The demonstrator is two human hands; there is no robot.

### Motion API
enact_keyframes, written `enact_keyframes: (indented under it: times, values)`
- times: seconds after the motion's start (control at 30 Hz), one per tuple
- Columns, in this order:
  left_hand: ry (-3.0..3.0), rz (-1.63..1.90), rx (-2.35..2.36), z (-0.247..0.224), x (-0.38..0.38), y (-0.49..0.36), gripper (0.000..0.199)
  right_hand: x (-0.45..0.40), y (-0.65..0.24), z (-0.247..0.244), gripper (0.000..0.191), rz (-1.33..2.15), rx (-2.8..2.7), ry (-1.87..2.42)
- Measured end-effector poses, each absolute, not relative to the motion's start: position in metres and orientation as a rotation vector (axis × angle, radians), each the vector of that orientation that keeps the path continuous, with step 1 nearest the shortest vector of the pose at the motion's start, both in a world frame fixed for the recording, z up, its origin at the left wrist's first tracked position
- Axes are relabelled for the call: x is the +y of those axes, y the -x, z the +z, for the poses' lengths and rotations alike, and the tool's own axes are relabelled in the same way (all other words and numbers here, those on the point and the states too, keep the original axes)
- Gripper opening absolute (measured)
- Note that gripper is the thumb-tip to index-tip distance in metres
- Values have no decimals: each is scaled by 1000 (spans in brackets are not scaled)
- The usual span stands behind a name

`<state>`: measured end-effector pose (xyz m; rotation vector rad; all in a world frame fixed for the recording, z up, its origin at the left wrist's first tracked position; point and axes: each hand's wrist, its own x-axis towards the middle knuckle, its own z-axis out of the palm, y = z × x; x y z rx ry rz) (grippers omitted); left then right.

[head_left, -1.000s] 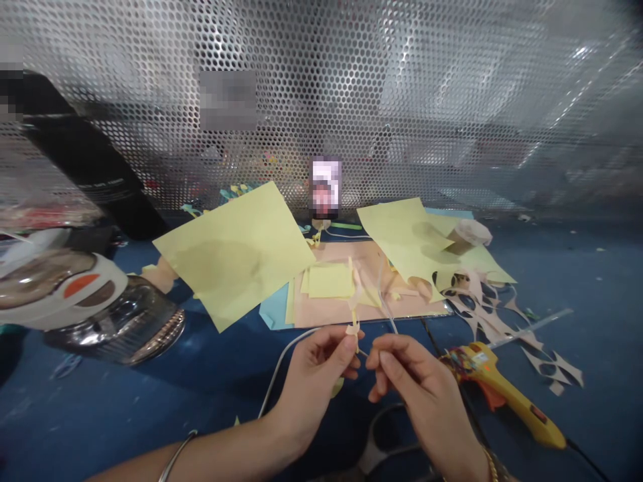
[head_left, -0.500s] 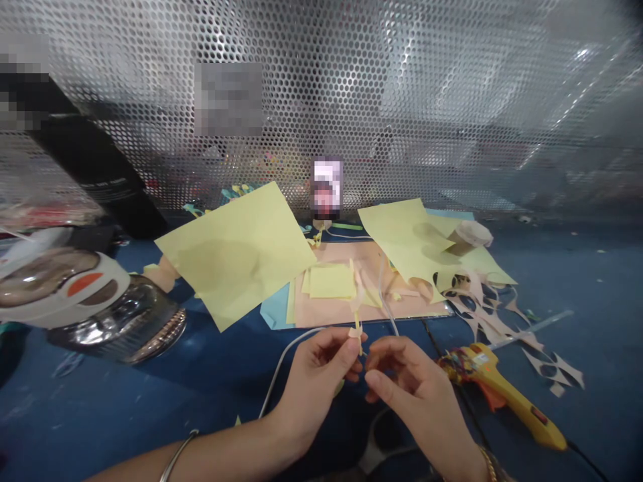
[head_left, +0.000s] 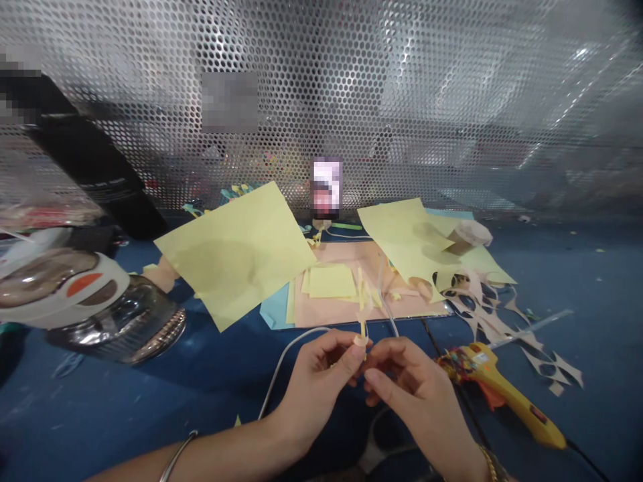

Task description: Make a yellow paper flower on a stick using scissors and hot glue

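Your left grip is narrow, thumb and forefinger pinched on a bundle of narrow yellow paper strips. The strips stand almost upright above your fingertips, thin and slightly curled, with a small pale tab at the pinch. The bundle sits just above the front edge of a peach card, between your hands. Your right grip is also narrow, its fingers curled right beside the bundle, but you can't tell whether they're touching it or holding anything.

You have no clear container here. At the far left of the blue desk sits a white appliance with an orange patch and a shiny dark glass base; you can't tell whether it holds anything.

On the peach card lies a small stack of yellow paper squares. Two larger yellow sheets rest across the card's edges, the right one under a roll of tape. Right of your hands lies a yellow glue gun, a glue stick in its back, beside a cut paper stencil. A white cord runs behind your left grip, and scissor handles show below your right. A perforated metal sheet stands behind the desk.
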<state>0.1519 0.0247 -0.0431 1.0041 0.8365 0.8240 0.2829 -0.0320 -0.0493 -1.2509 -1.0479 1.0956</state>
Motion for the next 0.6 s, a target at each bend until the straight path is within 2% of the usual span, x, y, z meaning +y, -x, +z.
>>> enact_keyframes:
  times: [0.6]
  values:
    - [-1009,792,853,-43,25,-152,23,-31,-284,-47,13,1064,-1016,1322]
